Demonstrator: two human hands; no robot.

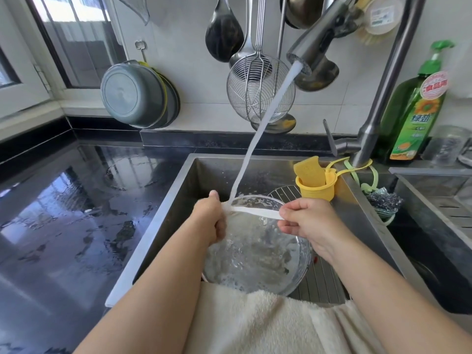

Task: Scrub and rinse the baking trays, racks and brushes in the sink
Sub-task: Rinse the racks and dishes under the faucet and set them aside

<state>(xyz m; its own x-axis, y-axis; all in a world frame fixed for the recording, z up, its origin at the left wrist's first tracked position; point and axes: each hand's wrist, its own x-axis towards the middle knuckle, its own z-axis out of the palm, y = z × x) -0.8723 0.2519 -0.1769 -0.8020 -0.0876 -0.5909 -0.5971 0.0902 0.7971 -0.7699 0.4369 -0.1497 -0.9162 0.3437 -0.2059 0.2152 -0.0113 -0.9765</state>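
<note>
Wet black bench (pixel 63 200), far left. Left hand (pixel 210 218), curled round one end of white strip (pixel 255 212), probably a scraper or brush part. Faucet stream (pixel 258 139) striking that end. Right hand (pixel 304 221) pinching other end. Glass bowl (pixel 293 274) and wire rack (pixel 321 279) below, in sink (pixel 204 169). Best rinsed by sliding strip through stream, turning both faces.

Both forearms are bare and extend forward from the lower edge of the view, converging toward the centre. The left hand (pixel 210 218) is curled into a closed grip, thumb uppermost, knuckles facing right. The right hand (pixel 306 221) is level with it and well apart, fingers curled inward, thumb and forefinger pinched together, wrist bent slightly downward.
</note>
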